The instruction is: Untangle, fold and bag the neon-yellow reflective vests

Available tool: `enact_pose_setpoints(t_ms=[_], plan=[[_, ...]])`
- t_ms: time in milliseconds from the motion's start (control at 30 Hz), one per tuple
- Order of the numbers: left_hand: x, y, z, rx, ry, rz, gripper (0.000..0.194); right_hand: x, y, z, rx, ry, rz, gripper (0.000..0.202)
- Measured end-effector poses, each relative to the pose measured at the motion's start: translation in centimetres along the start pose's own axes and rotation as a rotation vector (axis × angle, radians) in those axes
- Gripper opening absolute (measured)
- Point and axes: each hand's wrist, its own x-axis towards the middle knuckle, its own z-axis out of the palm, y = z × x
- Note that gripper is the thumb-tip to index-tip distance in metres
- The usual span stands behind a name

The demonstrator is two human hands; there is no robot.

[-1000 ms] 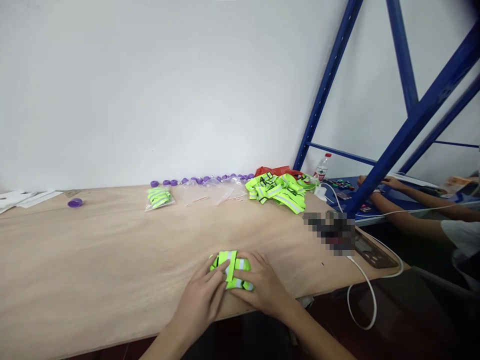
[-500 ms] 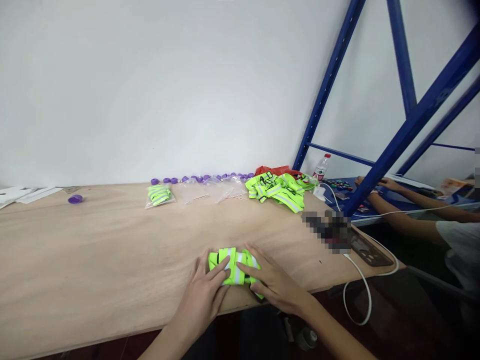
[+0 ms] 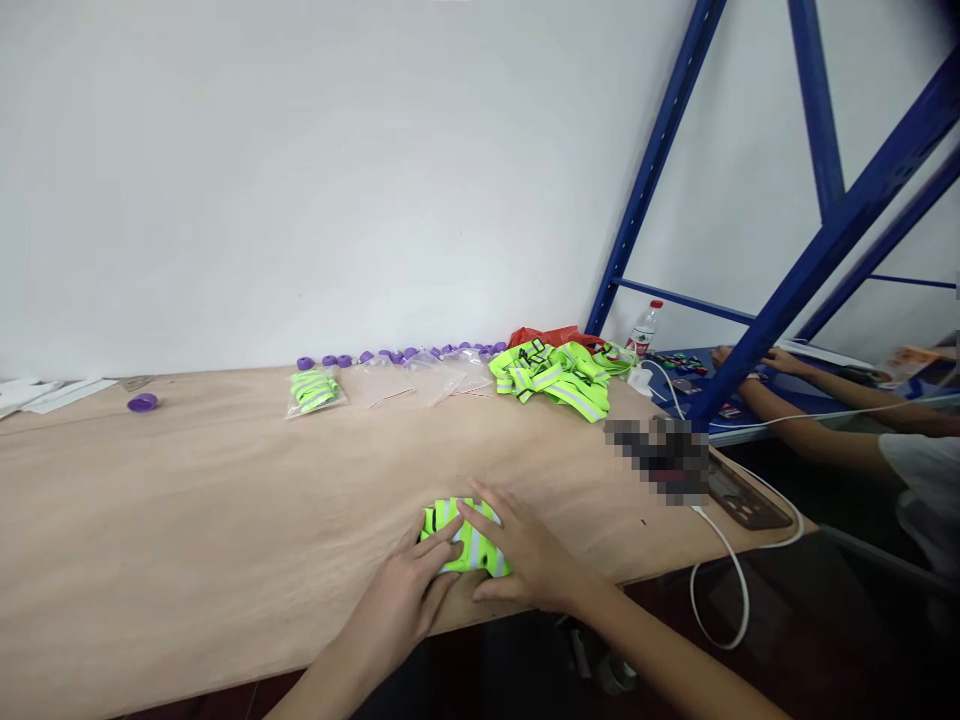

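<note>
A folded bundle of neon-yellow reflective strap lies on the wooden table near its front edge. My left hand holds the bundle's left side, fingers resting across its top. From the right, my right hand presses on the bundle with its fingers spread over the top and side, hiding part of it. Farther back, a clear bag with a folded neon strap lies at the left of some clear plastic bags. A loose pile of neon straps sits at the back right.
Purple rolls line the wall, and one purple piece lies at left. White papers, a bottle, a phone, a white cable and a blue frame are around. Another person's arms are at right.
My right hand has moved left and over the bundle, and the loose part at its right end is now folded in, so the bundle looks shorter. My left hand has stayed nearly in place.
</note>
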Motion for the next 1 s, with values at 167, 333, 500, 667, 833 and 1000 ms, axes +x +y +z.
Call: enact_pose_setpoints(t_ms=[167, 333, 500, 667, 833, 1000], plan=[[0.5, -0.5, 0.2, -0.036, -0.010, 0.016, 0.023, 0.9, -0.1, 0.0, -0.057, 0.037, -0.016, 0.097], [1.5, -0.4, -0.2, -0.106, -0.055, 0.041, 0.027, 1.8, -0.6, 0.0, -0.072, 0.079, 0.054, 0.090], [2.5, -0.3, -1.1, -0.142, -0.080, 0.065, 0.026, 2.3, -1.1, 0.4, -0.029, 0.155, 0.112, 0.079], [3.3, -0.3, -1.0, -0.132, -0.056, 0.004, 0.028, 2.5, -1.3, 0.8, 0.010, 0.231, 0.196, 0.070], [3.6, -0.9, -1.3, -0.069, -0.062, -0.030, 0.021, 2.7, -1.4, 0.8, 0.063, 0.274, 0.237, 0.064], [3.2, -2.0, -2.9, -0.064, -0.010, 0.008, 0.019, 2.7, -1.3, 0.9, 0.083, 0.336, 0.227, 0.060]])
